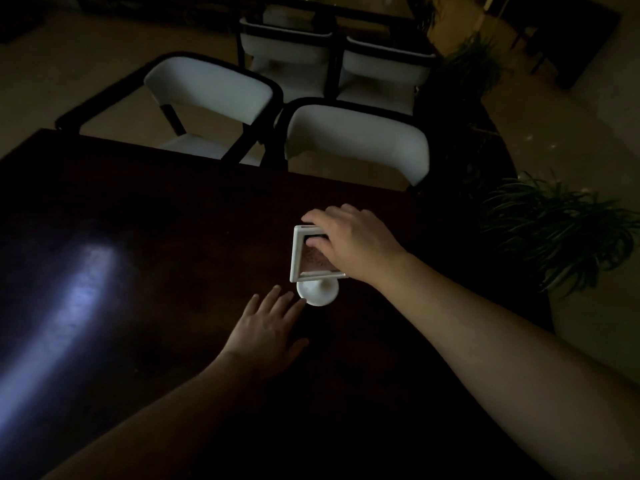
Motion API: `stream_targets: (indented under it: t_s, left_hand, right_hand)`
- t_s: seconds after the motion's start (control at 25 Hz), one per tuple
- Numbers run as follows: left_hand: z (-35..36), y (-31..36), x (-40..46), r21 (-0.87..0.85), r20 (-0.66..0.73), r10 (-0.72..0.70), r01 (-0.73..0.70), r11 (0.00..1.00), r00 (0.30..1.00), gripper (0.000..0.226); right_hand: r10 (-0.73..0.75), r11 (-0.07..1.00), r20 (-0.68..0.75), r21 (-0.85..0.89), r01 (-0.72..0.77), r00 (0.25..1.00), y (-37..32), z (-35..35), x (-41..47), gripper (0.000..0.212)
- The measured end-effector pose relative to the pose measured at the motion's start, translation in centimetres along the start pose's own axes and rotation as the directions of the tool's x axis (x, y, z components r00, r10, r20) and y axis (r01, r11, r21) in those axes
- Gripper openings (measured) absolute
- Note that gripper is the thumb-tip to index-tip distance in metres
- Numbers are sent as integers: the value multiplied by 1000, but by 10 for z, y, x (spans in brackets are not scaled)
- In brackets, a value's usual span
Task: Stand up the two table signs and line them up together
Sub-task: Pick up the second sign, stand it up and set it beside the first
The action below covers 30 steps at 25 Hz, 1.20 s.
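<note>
- Dim frame; one table sign [313,258] visible, white frame on a round white base [317,293], sitting toward the right side of the dark table [138,209], closer to the far edge than the near one.
- Right hand [349,242] grasping the sign frame at its top right corner: fingers over the top rail, thumb [313,242] pressed on the card face. Grip closed on the frame.
- Left hand [268,332] released, palm down, fingers spread, fingertips just beside the base; touching or not, cannot tell.
- Frame looks tilted, not yet plumb; base appears on the table, contact hidden by glare and dark.
- Second sign not made out anywhere in the dark; cannot tell where it lies.
- Judged step: raising the first sign to upright, early in the task.
- To do it well: pin the base rim with the left fingertips so it cannot skate on the polished top.
- Pivot the frame about the stem with the right hand, slow, no twisting at the corner.
- Shift the thumb off the card face before letting go, else a smudge or pushed-in card is likely.
- Check the base sits flat, then loosen the grip gradually and watch for wobble.
- Leave room beside it, parallel to the far edge, for the second sign.
- Risk: top-heavy frame tips toward the chairs [356,140] if released while leaning.
</note>
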State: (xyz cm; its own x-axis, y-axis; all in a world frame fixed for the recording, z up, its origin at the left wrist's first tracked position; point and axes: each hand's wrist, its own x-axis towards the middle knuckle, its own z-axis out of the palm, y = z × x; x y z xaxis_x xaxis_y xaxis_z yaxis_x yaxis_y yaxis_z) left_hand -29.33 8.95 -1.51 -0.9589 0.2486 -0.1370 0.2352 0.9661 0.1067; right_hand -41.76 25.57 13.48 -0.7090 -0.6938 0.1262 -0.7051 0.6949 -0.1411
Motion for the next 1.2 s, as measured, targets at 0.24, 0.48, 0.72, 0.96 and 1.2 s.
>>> stream_targets:
  t_s: [0.24, 0.48, 0.72, 0.96, 1.2]
  left_hand:
    - [10, 14, 14, 24, 38, -42, 41, 999, 998, 89]
    - [21, 23, 22, 26, 71, -80, 79, 997, 994, 95]
    - [24, 24, 35, 13, 87, -111, 111, 994, 990, 97]
    - [21, 25, 50, 40, 67, -111, 109, 993, 991, 99]
    - [24, 29, 56, 47, 88, -111, 107, 993, 990, 99]
  right_hand:
    - [251, 957, -157, 191, -220, 955, 17, 12, -31, 67]
    - [501, 815, -135, 406, -413, 855, 29, 48, -81, 82]
    - [394, 865, -192, 407, -292, 899, 37, 52, -74, 51]
    - [391, 836, -141, 468, -287, 910, 50, 50, -69, 37]
    - [440, 736, -38, 588, -335, 897, 54, 52, -73, 58]
